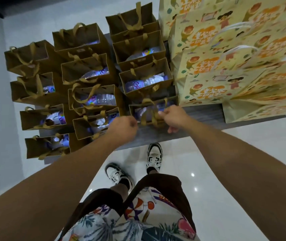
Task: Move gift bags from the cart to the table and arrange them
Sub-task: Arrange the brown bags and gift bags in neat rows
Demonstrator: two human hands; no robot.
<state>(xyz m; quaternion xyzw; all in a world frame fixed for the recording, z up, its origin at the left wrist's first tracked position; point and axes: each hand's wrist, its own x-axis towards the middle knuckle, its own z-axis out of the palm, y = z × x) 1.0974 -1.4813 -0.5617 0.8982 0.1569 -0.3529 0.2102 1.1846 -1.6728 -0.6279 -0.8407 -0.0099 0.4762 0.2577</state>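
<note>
Just right of frame centre, on the grey table point(199, 112), the right hand point(174, 117) pinches a brown gift bag's point(153, 113) ribbon handles, the left hand point(124, 126) curls beside it, apparently empty; bottle-weighted, thin-walled, it is probably best lifted by both handles.

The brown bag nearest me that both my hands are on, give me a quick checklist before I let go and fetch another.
1. Brown bag sits on the table: ok, near the front edge.
2. In line with the right column of bags: ok, roughly.
3. Bottle inside: ok, plastic shows.
4. Right hand off the handles: not ok, it pinches one.
5. Left hand free: cannot tell, fingers curled at the bag's left edge.
6. Room for more bags: ok, bare tabletop on the right.
</note>
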